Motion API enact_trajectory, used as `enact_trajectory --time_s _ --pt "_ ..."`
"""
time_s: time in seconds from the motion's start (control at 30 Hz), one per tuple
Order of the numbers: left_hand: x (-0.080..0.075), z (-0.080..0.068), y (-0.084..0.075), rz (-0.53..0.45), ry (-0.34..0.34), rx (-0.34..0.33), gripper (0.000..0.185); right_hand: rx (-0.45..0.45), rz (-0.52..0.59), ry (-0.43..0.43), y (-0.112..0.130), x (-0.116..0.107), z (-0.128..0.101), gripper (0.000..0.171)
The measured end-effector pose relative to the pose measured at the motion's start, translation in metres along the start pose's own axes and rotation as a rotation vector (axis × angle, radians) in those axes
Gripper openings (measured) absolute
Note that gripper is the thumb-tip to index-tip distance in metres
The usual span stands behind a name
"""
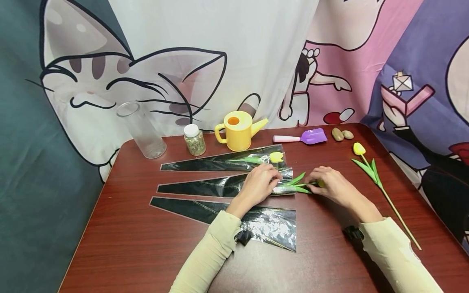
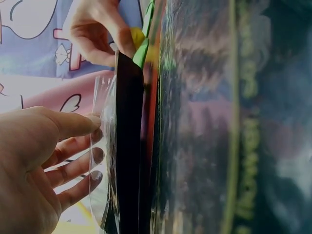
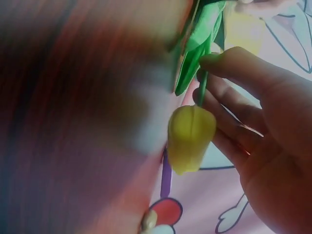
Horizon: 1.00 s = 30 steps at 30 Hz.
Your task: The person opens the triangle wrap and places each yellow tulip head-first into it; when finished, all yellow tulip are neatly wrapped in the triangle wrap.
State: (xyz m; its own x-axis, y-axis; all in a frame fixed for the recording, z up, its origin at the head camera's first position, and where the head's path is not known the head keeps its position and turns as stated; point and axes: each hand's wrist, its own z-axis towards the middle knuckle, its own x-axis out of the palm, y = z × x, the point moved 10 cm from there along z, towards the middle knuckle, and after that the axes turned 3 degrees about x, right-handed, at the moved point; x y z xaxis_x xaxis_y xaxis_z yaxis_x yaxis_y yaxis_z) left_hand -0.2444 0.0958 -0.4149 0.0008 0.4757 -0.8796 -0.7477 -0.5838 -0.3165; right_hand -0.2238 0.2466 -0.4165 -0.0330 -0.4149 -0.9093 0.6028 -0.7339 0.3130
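My right hand [image 1: 331,184] pinches the green stem of a yellow tulip [image 3: 191,139] just below its head. Its green leaves [image 1: 297,184] reach into the wide end of the middle flower sleeve [image 1: 198,185], black with a clear front. My left hand [image 1: 259,182] is at that end, pinching the clear film [image 2: 100,105] between thumb and fingers, lifted off the black backing [image 2: 129,146]. Behind it lies another sleeve [image 1: 183,165] with a yellow tulip [image 1: 276,157] inside. A third sleeve [image 1: 272,224] lies flat in front, partly under the left forearm.
Another yellow tulip [image 1: 381,187] lies along the table's right side. Across the back stand a clear glass vase [image 1: 144,134], a white-lidded jar [image 1: 195,140] and a yellow watering can [image 1: 239,132]. A purple toy shovel [image 1: 313,136] and two stone-like pieces [image 1: 338,134] lie at back right.
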Motion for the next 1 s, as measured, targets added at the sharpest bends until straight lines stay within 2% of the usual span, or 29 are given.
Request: enact_trajectory --time_s 0.53,0.8,1.0 --pt "0.003 0.000 -0.002 -0.025 0.008 -0.002 0.010 0.052 0.217 -0.016 0.006 0.011 0.011 0.020" --pt "0.005 0.000 -0.002 -0.025 0.008 -0.002 0.009 0.065 0.261 -0.024 0.006 0.012 0.013 0.020" --pt "0.004 0.001 -0.001 -0.039 -0.004 0.001 0.008 0.140 0.351 0.000 -0.003 0.015 0.015 0.022"
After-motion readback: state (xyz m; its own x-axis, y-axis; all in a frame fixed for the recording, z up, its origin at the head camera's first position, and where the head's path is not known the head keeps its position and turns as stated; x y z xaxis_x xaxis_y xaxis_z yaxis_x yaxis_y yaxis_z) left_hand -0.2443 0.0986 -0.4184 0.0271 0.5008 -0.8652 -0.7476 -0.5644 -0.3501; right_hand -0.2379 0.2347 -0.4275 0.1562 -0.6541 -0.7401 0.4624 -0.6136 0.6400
